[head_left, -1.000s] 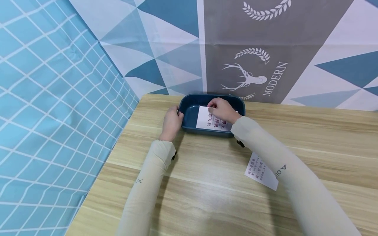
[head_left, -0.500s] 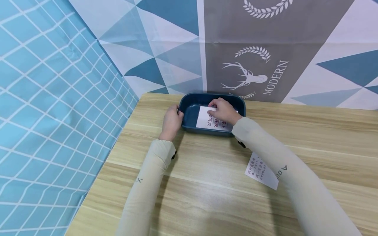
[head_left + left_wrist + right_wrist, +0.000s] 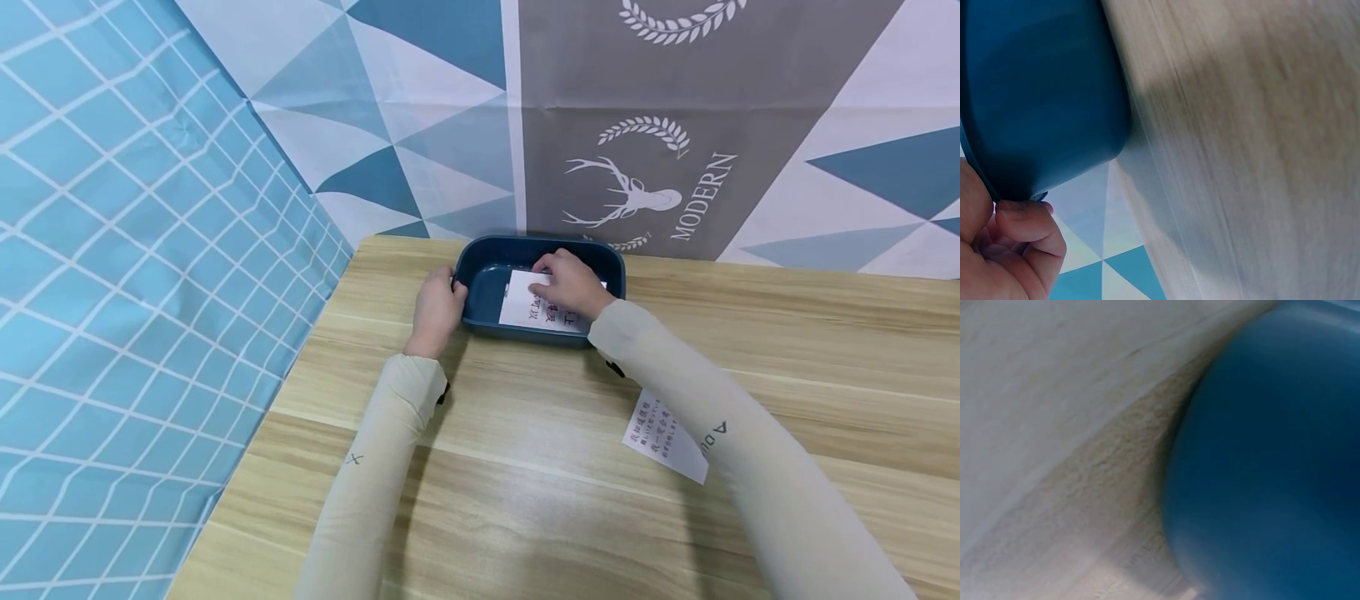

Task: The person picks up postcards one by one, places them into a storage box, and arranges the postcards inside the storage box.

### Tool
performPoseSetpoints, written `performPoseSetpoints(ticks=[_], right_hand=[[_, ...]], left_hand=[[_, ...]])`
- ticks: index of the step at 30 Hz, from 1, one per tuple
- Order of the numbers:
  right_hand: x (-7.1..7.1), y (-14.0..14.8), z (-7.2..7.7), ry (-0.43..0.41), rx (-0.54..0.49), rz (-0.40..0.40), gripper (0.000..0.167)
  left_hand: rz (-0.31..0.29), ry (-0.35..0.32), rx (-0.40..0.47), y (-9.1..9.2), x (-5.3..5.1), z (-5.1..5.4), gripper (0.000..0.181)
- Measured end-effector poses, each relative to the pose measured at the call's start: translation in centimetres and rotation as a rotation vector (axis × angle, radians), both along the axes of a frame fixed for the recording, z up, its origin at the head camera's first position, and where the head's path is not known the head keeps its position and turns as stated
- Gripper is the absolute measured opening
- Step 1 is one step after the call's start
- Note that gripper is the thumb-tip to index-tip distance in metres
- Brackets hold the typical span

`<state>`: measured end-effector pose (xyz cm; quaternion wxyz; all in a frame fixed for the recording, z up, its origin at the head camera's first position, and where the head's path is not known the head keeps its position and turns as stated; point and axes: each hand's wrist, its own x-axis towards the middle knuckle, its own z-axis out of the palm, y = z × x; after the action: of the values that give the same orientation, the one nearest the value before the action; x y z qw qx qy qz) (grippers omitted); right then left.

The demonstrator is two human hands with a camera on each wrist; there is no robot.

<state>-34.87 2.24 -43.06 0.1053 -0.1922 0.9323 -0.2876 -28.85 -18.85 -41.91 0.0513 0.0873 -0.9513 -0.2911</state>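
Note:
In the head view, a dark blue basin (image 3: 483, 293) with a raised rim stands at the table's back edge. My left hand (image 3: 438, 307) grips its left end; the left wrist view shows the thumb and curled fingers (image 3: 1032, 228) pinching the rim there. Inside the basin lies a white card (image 3: 517, 310) printed with dark and red characters. My right hand (image 3: 572, 283) reaches into the basin and pinches the card near its far edge, thumb on the printed face. The hand hides the card's upper right part. Only the basin's outer wall (image 3: 1260, 469) shows in the right wrist view.
A second white printed card (image 3: 660, 437) lies on the wooden table (image 3: 517, 467), partly under the right sleeve (image 3: 720, 433). Behind the basin rises a patterned wall (image 3: 450, 125). A blue gridded sheet (image 3: 150, 292) borders the table on the left.
My right thumb has slid slightly down over the card, covering more of its characters. The left hand keeps its grip, and the basin stays in place.

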Motion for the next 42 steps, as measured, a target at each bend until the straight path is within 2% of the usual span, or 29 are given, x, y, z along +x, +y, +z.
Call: performPoseSetpoints(ticks=[21, 36, 42], right_hand=[[0.24, 0.06, -0.48, 0.05, 0.17, 0.015, 0.039], [0.28, 0.27, -0.45, 0.067, 0.19, 0.013, 0.038], [0.52, 0.73, 0.04, 0.072, 0.159, 0.005, 0.038]], left_hand=[[-0.005, -0.008, 0.017, 0.04, 0.2, -0.05, 0.031], [-0.011, -0.003, 0.022, 0.1, 0.15, 0.1, 0.03], [-0.001, -0.016, 0.034, -0.01, 0.12, 0.06, 0.03]])
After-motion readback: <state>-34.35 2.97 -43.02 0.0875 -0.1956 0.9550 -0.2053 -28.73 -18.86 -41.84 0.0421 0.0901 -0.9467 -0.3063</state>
